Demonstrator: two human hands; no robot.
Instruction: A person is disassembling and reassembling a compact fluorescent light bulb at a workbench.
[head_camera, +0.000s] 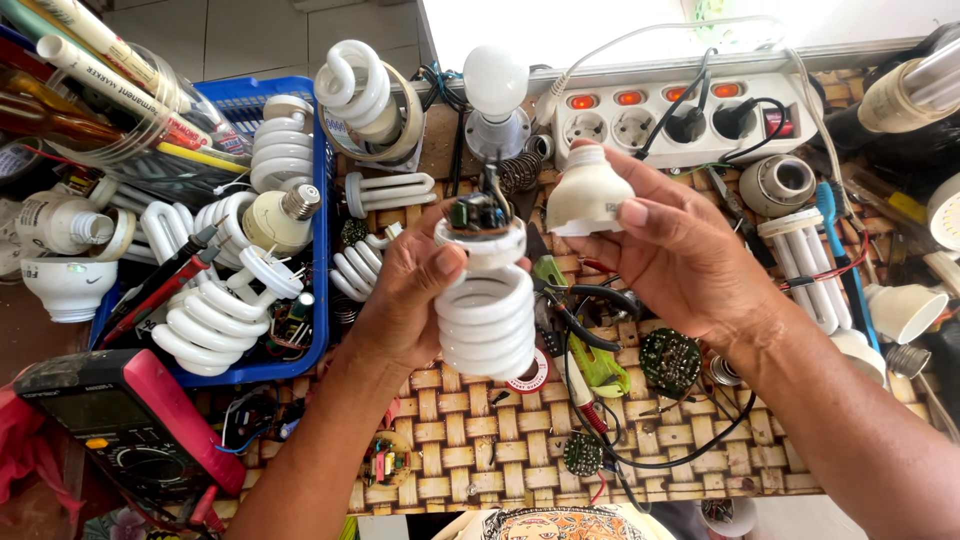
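Note:
My left hand (405, 290) grips a white spiral lamp (487, 315) by its coiled tubes, base end up. The lamp's housing is opened, and a small circuit board (478, 212) with dark parts sticks out of its collar. My right hand (680, 245) holds the separated white base cap (587, 195) just to the right of that board, thumb on its front. The two pieces sit close together but apart, held above the woven mat (480, 440).
A blue basket (322, 260) of spiral lamps stands at left, a multimeter (130, 420) at lower left. A white power strip (680, 115) with lit switches runs along the back. Green-handled pliers (590, 350), round circuit boards (670, 360), wires and lamp parts litter the mat.

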